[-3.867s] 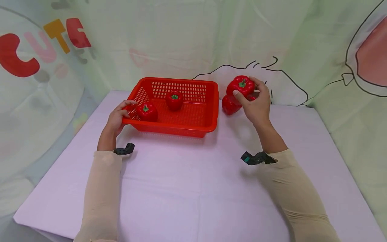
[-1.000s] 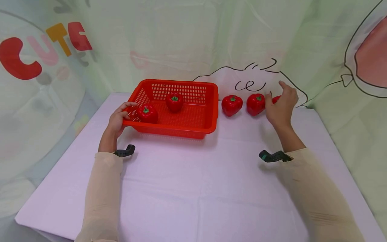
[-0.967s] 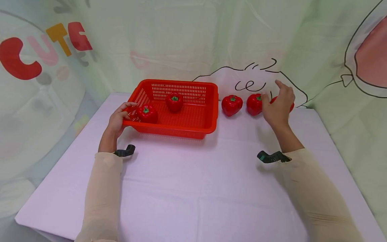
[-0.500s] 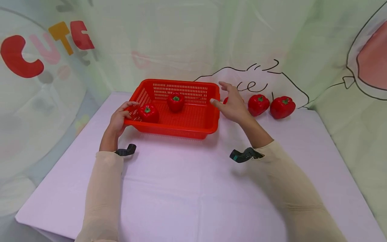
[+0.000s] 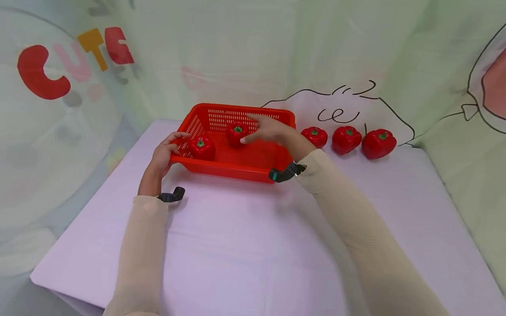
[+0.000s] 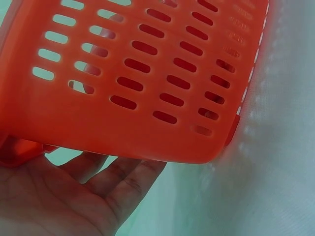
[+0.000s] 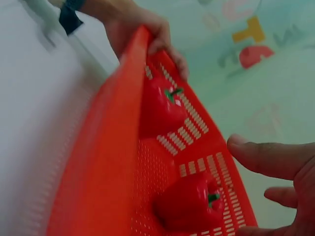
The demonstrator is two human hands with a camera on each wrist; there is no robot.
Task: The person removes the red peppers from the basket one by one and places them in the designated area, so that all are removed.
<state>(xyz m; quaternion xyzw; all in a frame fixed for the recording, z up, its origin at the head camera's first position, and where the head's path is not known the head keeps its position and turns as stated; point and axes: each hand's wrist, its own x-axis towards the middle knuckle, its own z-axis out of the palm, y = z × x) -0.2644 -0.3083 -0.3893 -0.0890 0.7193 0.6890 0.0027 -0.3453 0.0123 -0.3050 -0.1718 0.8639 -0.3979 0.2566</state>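
Working from a distance, I am holding the red basket (image 5: pixel 221 169) at its nine o'clock end with the left hand (image 5: pixel 161 154), fingers hooked over the rim, while the right hand (image 5: pixel 269 130) is hovering inside at about three o'clock of the central pepper (image 5: pixel 235 135), thumb and fingers spread, gripping nothing. That pepper is sitting on the basket floor, slightly toward twelve o'clock, glossy, deep red and lobed, its green stem showing on top. A second pepper (image 5: pixel 202 150) is resting at about eight o'clock; three more peppers (image 5: pixel 346 141) are lining the table (image 5: pixel 221 254) outside, at three o'clock. I am judging this step to be the reach for the central pepper, and the next move to be calling for closing gently around its smooth sides. Whether the thumb is touching it, I cannot tell.
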